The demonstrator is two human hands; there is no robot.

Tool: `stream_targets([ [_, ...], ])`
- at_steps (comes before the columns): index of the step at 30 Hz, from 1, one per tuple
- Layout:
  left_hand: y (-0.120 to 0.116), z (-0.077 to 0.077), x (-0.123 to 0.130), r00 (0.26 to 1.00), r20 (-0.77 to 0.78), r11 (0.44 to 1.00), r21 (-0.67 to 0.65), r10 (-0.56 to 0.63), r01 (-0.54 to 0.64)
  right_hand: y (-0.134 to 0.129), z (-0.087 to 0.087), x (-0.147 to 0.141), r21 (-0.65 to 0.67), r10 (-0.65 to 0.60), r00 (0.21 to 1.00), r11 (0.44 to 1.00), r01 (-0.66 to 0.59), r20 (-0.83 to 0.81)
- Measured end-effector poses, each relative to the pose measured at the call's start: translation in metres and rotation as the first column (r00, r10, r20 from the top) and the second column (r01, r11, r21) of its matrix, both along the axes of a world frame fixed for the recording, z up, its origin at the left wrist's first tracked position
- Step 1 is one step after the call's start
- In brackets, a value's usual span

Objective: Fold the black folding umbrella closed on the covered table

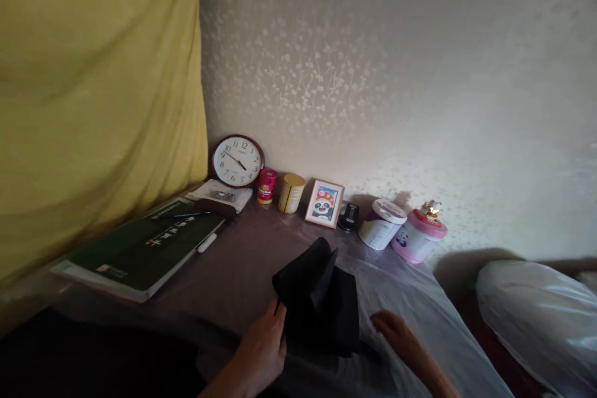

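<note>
A black folded piece with stiff, upright flaps, like a cloth bag or sleeve [342, 311], stands partly unfolded near the front of the table. My left hand [263, 345] is closed on its left edge, thumb and fingers pinching the black material. To the right of it, my right hand [396, 333] hovers over the table cover, a small gap from the black piece. Its fingers reach leftward, loosely bent, and nothing shows in them. The inside of the black piece is too dark to make out.
Along the wall stand a clock [237, 161], a red can [267, 186], a yellow-lidded can [291, 194], a framed panda picture [325, 203], a black device [349, 216], a white tub [382, 224] and a pink tub [418, 236]. A large green book [153, 245] lies left.
</note>
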State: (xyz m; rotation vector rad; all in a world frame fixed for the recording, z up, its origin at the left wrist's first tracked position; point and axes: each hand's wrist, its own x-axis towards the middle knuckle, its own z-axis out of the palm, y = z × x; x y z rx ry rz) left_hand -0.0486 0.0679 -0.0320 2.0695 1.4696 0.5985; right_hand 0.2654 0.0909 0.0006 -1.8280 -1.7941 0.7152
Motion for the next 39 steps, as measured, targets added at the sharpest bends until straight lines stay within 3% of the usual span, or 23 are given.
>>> stream_targets([
  [2, -0.003, -0.002, 0.003, 1.0, -0.007, 1.0, 0.006, -0.006, 0.006, 0.006, 0.017, -0.011, 0.285, -0.049, 0.998, 0.958, 0.033, 0.049],
  [4, -0.005, 0.0, 0.003, 1.0, 0.018, 1.0, 0.0, -0.026, 0.026, 0.013, 0.037, -0.03, 0.427, -0.002, 0.998, 0.904, -0.028, 0.07],
  [6, -0.005, 0.005, 0.002, 0.997, 0.065, 0.999, -0.012, -0.046, 0.047, 0.019, 0.053, -0.052, 0.576, 0.076, 0.988, 0.805, -0.142, 0.137],
  [9, -0.002, 0.015, -0.002, 0.99, 0.126, 0.995, -0.068, -0.059, 0.068, 0.029, 0.066, -0.085, 0.619, 0.247, 0.925, 0.689, -0.377, 0.288],
  [13, 0.0, 0.018, -0.003, 0.984, 0.169, 0.99, -0.119, -0.058, 0.079, 0.04, 0.063, -0.112, 0.515, 0.407, 0.791, 0.604, -0.608, 0.457],
  [16, -0.001, 0.014, -0.001, 0.986, 0.167, 0.993, -0.106, -0.025, 0.043, 0.044, 0.055, -0.116, 0.431, 0.434, 0.746, 0.622, -0.654, 0.505],
  [22, -0.003, 0.013, 0.003, 0.998, 0.067, 0.992, -0.129, 0.013, -0.004, 0.041, 0.051, -0.099, 0.176, 0.379, 0.763, 0.828, -0.532, 0.524],
  [26, -0.007, 0.014, 0.004, 1.0, 0.003, 0.995, -0.097, -0.017, 0.017, 0.039, 0.055, -0.091, 0.215, 0.26, 0.821, 0.885, -0.414, 0.509],
  [29, -0.01, 0.016, 0.007, 0.999, -0.037, 0.997, -0.071, -0.025, 0.022, 0.037, 0.058, -0.098, 0.252, 0.258, 0.813, 0.864, -0.435, 0.521],
  [34, -0.013, 0.016, 0.009, 0.995, -0.093, 0.999, -0.034, -0.038, 0.034, 0.036, 0.057, -0.111, 0.279, 0.356, 0.747, 0.769, -0.576, 0.562],
  [39, -0.016, 0.014, 0.008, 0.995, -0.094, 1.0, -0.014, -0.029, 0.027, 0.043, 0.058, -0.116, 0.303, 0.36, 0.737, 0.742, -0.598, 0.572],
])
